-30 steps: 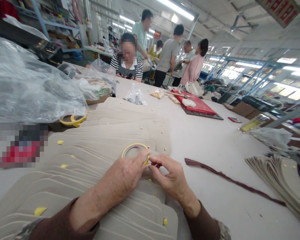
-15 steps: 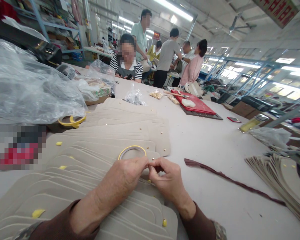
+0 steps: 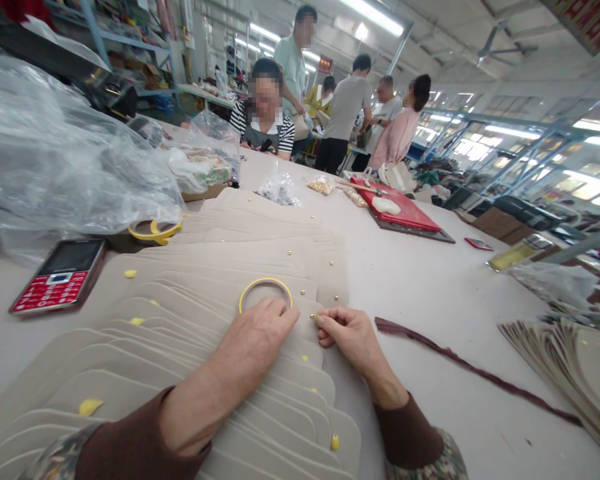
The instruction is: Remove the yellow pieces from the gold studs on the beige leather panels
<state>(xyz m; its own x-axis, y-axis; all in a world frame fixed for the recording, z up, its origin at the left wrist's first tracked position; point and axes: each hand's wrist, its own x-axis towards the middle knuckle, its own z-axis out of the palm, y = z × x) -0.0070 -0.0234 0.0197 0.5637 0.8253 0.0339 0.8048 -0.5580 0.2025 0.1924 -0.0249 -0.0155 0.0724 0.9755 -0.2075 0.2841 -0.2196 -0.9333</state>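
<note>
My left hand (image 3: 257,337) is closed on the near edge of a thin roll of yellow tape (image 3: 266,283), whose ring stands up beyond my fingers. Thumb and forefinger of my right hand (image 3: 349,337) are pinched on a small yellowish piece of tape, mostly hidden by the fingertips, right beside a gold stud (image 3: 312,317). Both hands are over a fanned stack of beige panels (image 3: 180,353) with rounded corners. Further studs show on the far panels. Nearer ones carry bits of yellow tape (image 3: 90,407) at their corners.
On the left lie a red keypad phone (image 3: 60,277), more yellow tape rolls (image 3: 156,231) and clear plastic bags (image 3: 70,153). A dark brown strip (image 3: 470,363) crosses the table at right, near another panel stack (image 3: 570,373). Further back are a red board (image 3: 400,207) and several people.
My hands have come apart: the right has shifted right, beside the stud, with the tape piece. My left hand stays by the roll. The view has swung slightly left.
</note>
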